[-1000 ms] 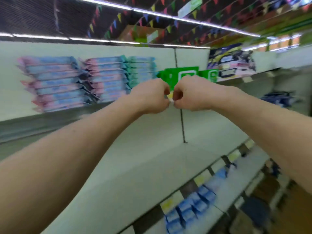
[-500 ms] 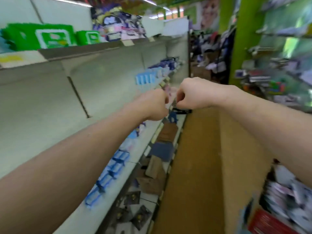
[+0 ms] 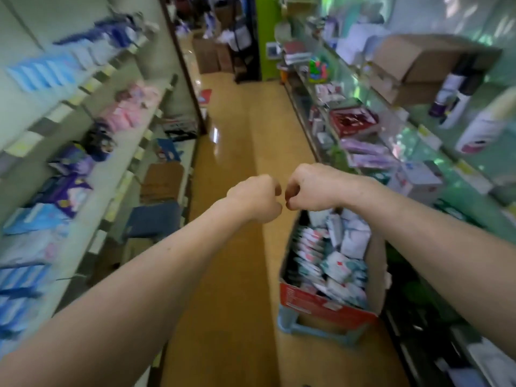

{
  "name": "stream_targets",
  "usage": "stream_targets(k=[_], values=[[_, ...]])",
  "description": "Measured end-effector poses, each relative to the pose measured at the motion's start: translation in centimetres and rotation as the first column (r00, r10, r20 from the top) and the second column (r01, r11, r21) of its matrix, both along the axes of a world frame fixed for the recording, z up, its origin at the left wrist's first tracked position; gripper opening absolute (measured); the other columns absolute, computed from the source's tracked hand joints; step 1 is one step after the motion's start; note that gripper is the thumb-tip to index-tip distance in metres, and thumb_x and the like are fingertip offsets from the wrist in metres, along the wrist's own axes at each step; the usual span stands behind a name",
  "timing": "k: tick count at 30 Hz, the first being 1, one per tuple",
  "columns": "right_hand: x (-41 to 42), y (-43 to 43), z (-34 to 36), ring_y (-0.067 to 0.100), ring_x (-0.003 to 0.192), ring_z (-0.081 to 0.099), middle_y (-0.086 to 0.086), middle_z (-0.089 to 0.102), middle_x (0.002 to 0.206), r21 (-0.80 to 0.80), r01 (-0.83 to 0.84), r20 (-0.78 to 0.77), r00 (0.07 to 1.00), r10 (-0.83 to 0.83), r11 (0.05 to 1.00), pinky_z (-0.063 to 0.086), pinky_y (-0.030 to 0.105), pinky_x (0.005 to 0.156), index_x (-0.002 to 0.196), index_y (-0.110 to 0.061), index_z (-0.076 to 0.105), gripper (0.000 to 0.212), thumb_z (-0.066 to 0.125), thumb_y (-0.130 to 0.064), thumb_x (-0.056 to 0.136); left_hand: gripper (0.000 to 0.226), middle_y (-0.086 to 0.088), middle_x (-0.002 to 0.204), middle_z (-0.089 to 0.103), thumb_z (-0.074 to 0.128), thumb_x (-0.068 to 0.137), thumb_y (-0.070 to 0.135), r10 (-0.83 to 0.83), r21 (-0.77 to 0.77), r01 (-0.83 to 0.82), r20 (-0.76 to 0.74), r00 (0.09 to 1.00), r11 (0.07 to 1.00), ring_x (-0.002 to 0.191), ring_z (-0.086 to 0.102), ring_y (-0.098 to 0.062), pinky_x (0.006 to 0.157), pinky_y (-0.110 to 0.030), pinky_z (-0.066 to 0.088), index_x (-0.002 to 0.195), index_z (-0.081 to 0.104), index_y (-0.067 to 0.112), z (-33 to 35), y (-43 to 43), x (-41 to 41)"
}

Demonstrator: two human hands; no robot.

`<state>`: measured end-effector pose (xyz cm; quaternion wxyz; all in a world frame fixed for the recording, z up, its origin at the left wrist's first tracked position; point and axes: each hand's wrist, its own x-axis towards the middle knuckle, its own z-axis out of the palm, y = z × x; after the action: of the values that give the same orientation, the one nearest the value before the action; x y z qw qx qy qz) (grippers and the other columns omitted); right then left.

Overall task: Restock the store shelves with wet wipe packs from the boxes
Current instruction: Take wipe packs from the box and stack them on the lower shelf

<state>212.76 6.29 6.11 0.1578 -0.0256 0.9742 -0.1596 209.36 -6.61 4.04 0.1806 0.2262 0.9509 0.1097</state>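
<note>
Left grip [image 3: 255, 198], right grip [image 3: 310, 188] fisted, box [image 3: 321, 305] below

An open, red-fronted cardboard box [image 3: 321, 306] stands crammed with jumbled white-and-teal wet wipe packs [image 3: 336, 265]; left of the box, shelves [image 3: 100, 188] carry blurred blue packs [image 3: 42, 73].

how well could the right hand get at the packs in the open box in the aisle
Probably yes: the box is open-topped, the packs lie exposed, and the right hand appears above its far end with nothing between. It would need to reach down and uncurl first.
</note>
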Motion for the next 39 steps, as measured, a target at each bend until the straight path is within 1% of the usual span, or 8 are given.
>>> stream_targets(k=[5, 15, 19, 24, 27, 32, 37, 39], values=[[0.5, 7.7, -8.2, 0.032, 0.091, 0.066, 0.014, 0.071, 0.097, -0.077, 0.21, 0.189, 0.963, -0.193, 0.975, 0.048, 0.029, 0.066, 0.087, -0.01, 0.072, 0.014, 0.06, -0.016, 0.087, 0.031, -0.004, 0.115, 0.064, 0.058, 0.089, 0.026, -0.079, 0.009, 0.079, 0.208, 0.975, 0.997, 0.101, 0.062, -0.027, 0.089, -0.041, 0.054, 0.119, 0.059, 0.021, -6.9, 6.4, -0.2], [3.5, 13.6, -24.2, 0.027, 0.077, 0.061, 0.021, 0.065, 0.083, -0.145, 0.603, 0.429, 0.752, -0.5, 0.784, 0.043, 0.032, 0.061, 0.08, 0.006, 0.067, 0.021, 0.053, -0.007, 0.088, 0.046, -0.013, 0.129, 0.057, 0.05, 0.097, 0.016, -0.035, 0.03, 0.023, 0.468, 0.883, 0.999, 0.113, 0.056, -0.03, 0.082, -0.032, 0.046, 0.142, 0.043, 0.012, -19.7, 10.1, -0.5], [4.4, 12.7, -29.5, 0.028, 0.099, 0.061, 0.012, 0.067, 0.104, -0.143, 0.708, 0.483, 0.66, -0.576, 0.691, 0.052, 0.039, 0.087, 0.101, -0.005, 0.07, 0.02, 0.058, -0.017, 0.091, 0.041, -0.021, 0.113, 0.061, 0.048, 0.098, 0.012, -0.011, 0.095, -0.053, 0.567, 0.824, 0.994, 0.1, 0.057, -0.041, 0.06, -0.032, 0.042, 0.139, 0.046, 0.013, -24.1, 11.0, -0.6], [3.2, 11.9, -34.1, 0.03, 0.113, 0.055, 0.011, 0.057, 0.124, -0.184, 0.885, 0.553, 0.454, -0.699, 0.428, 0.044, 0.032, 0.087, 0.128, -0.012, 0.054, 0.038, 0.059, -0.023, 0.092, 0.037, 0.0, 0.095, 0.054, 0.052, 0.097, 0.015, 0.054, 0.114, -0.156, 0.615, 0.786, 0.981, 0.084, 0.055, -0.022, 0.071, -0.029, 0.047, 0.134, 0.052, 0.013, -28.3, 11.0, -1.6], [2.0, 11.7, -37.4, 0.029, 0.1, 0.057, 0.011, 0.057, 0.113, -0.205, 0.965, 0.625, 0.259, -0.737, 0.165, 0.05, 0.037, 0.083, 0.117, -0.01, 0.054, 0.03, 0.061, -0.024, 0.091, 0.036, 0.003, 0.092, 0.054, 0.053, 0.097, 0.018, 0.119, 0.098, -0.244, 0.662, 0.74, 0.965, 0.087, 0.058, -0.02, 0.079, -0.031, 0.051, 0.132, 0.054, 0.014, -30.3, 10.6, -2.1], [0.2, 12.1, -41.7, 0.036, 0.103, 0.061, 0.019, 0.061, 0.121, -0.185, 0.959, 0.679, -0.034, -0.734, -0.216, 0.054, 0.04, 0.083, 0.128, -0.003, 0.055, 0.056, 0.074, -0.028, 0.081, 0.035, -0.004, 0.113, 0.062, 0.054, 0.096, 0.017, 0.187, 0.077, -0.356, 0.737, 0.649, 0.931, 0.103, 0.061, -0.022, 0.091, -0.032, 0.051, 0.131, 0.055, 0.012, -32.1, 10.2, -2.5], [0.0, 13.2, -40.9, 0.013, 0.052, 0.038, 0.005, 0.046, 0.068, -0.169, 0.918, 0.82, -0.071, -0.568, -0.36, 0.033, 0.025, 0.044, 0.093, -0.011, 0.059, 0.01, 0.066, -0.018, 0.09, 0.026, -0.006, 0.108, 0.064, 0.054, 0.098, 0.025, 0.242, 0.06, -0.474, 0.799, 0.551, 0.879, 0.078, 0.058, -0.015, 0.052, -0.012, 0.047, 0.12, 0.059, 0.011, -31.8, 11.2, -2.6], [0.6, 13.6, -39.3, 0.01, 0.052, 0.034, 0.001, 0.038, 0.063, -0.216, 0.889, 0.865, -0.018, -0.502, -0.404, 0.031, 0.022, 0.046, 0.087, -0.017, 0.057, 0.007, 0.062, -0.019, 0.092, 0.031, -0.002, 0.099, 0.067, 0.056, 0.095, 0.042, 0.285, 0.012, -0.591, 0.868, 0.406, 0.806, 0.081, 0.062, -0.013, 0.066, -0.019, 0.053, 0.109, 0.062, 0.015, -31.5, 11.7, -3.1]])
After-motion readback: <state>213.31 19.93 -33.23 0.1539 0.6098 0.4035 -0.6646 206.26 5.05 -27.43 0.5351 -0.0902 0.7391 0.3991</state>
